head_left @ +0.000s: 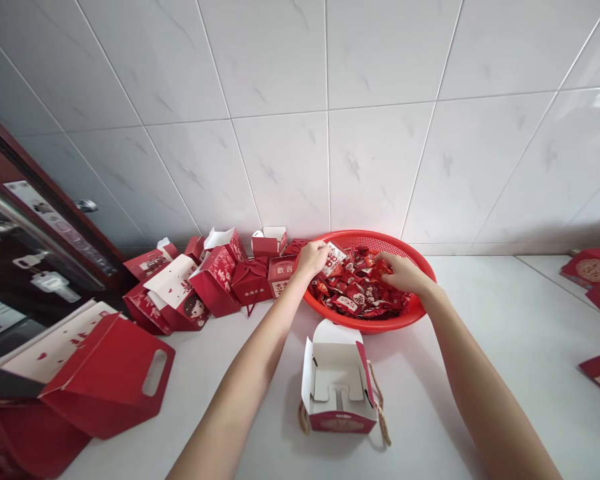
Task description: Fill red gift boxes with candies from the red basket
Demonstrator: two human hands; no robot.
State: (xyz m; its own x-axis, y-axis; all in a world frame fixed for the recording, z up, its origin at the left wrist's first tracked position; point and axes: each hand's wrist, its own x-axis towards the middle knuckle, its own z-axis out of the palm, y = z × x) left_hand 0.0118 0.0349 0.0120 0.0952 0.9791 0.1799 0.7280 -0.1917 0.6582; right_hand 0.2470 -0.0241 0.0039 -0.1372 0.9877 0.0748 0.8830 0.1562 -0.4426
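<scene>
A red plastic basket (375, 325) full of small red wrapped packets (359, 293) stands against the wall. At its left side my left hand (313, 258) is closed on a white and red packet (334, 257). My right hand (404, 272) reaches into the right part of the basket, fingers closed at a red packet (381, 269); its fingertips are partly hidden. In front of the basket, between my forearms, sits an open box (339, 380), white inside and red outside, with rope handles; nothing lies inside it.
Several red gift boxes (215, 280) line the left side, with a larger red box (110, 373) nearer me. A dark cabinet (35, 220) with keys stands far left. Red cartons (593, 270) lie at the right edge. White tiles (375, 167) rise behind.
</scene>
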